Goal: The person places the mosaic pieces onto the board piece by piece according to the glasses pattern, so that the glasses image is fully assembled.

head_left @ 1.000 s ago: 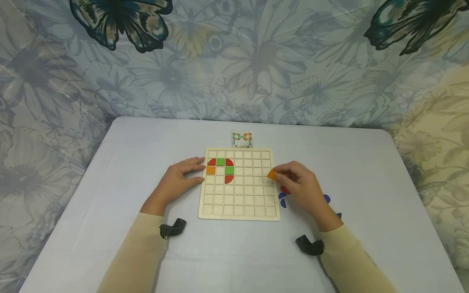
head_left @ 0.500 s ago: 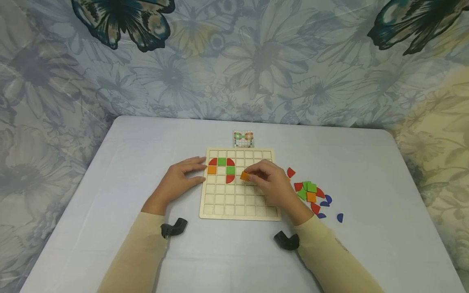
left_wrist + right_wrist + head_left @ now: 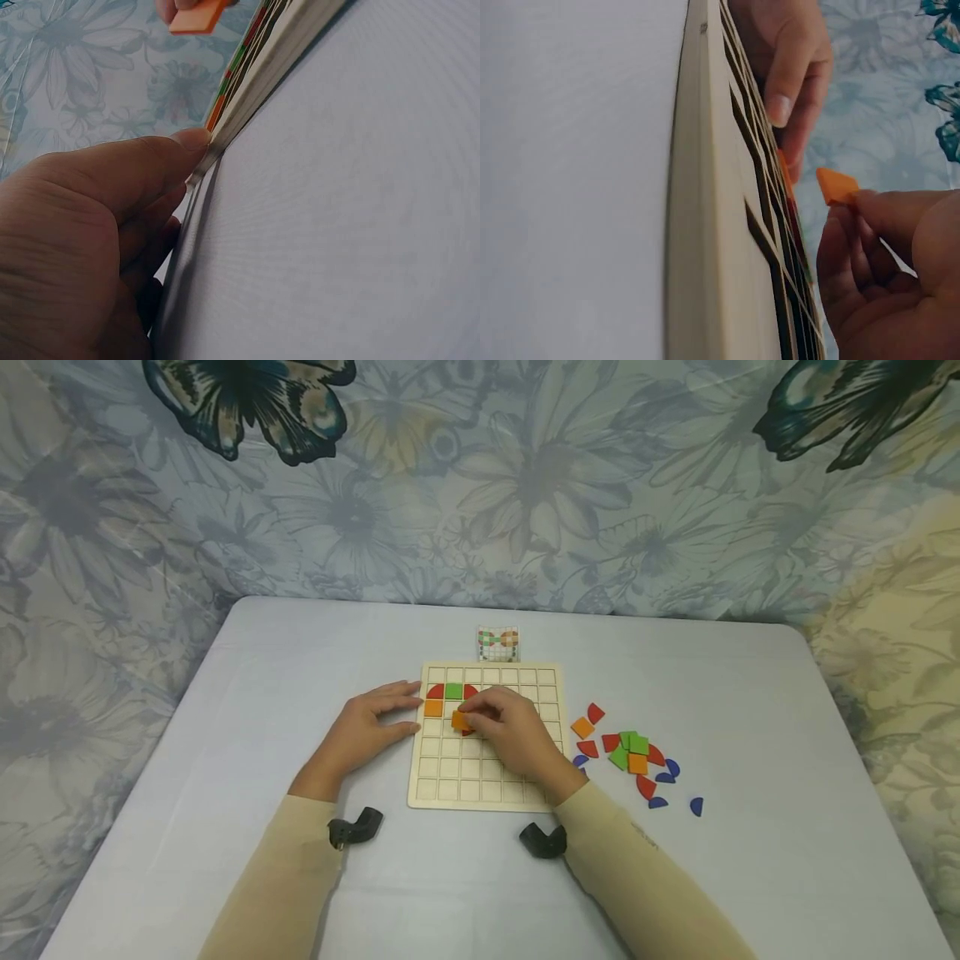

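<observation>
A light wooden grid board [image 3: 491, 793] lies on the table. Its upper left cells hold a red quarter piece [image 3: 436, 692], a green square [image 3: 453, 691] and an orange square [image 3: 433, 708]; other pieces there are partly covered by the right hand. My right hand [image 3: 517, 735] pinches an orange square [image 3: 459, 721] above the board's left part; the right wrist view shows the held orange square [image 3: 837, 186] clear of the surface. My left hand [image 3: 367, 731] rests at the board's left edge, fingers extended, with the thumb [image 3: 191, 140] touching the rim.
Loose red, green, orange and blue pieces lie right of the board, among them an orange square [image 3: 582, 727] and a blue half-round [image 3: 697, 807]. A small patterned card [image 3: 498, 644] lies behind the board. Floral fabric [image 3: 480, 485] hangs beyond the table.
My right hand has moved left across the board with the orange square, from the right edge to the filled cells. The loose pieces at right have come into view. My left hand stays put.
</observation>
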### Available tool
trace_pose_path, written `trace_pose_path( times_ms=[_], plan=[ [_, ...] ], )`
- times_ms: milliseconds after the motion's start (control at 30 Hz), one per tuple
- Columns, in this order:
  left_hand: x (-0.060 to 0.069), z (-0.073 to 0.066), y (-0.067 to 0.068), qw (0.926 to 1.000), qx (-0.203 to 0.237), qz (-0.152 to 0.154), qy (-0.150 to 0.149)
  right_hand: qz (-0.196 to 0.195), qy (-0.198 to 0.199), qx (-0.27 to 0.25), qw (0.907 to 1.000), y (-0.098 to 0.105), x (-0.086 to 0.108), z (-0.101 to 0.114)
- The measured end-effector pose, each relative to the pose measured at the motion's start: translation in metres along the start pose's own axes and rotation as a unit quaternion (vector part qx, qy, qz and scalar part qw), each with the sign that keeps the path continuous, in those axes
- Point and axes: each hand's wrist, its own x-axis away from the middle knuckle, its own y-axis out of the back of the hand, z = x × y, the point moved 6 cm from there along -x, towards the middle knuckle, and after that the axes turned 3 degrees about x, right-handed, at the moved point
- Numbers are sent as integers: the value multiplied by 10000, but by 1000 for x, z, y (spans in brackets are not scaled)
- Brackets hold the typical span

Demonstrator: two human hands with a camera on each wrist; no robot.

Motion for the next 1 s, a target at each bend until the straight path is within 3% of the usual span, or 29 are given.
trace_pose_path(
  times_ms=[300,667,1000],
  plan=[
    [0,-3,1,10000,54,12,-24,9,88,271,9996,-16,-10,-3],
    [0,-2,1,9999,116,15,-4,181,275,565,9979,-21,-9,-2],
    [1,-4,1,9999,99,-19,-52,232,260,529,9980,-23,-10,-1]
  ],
)
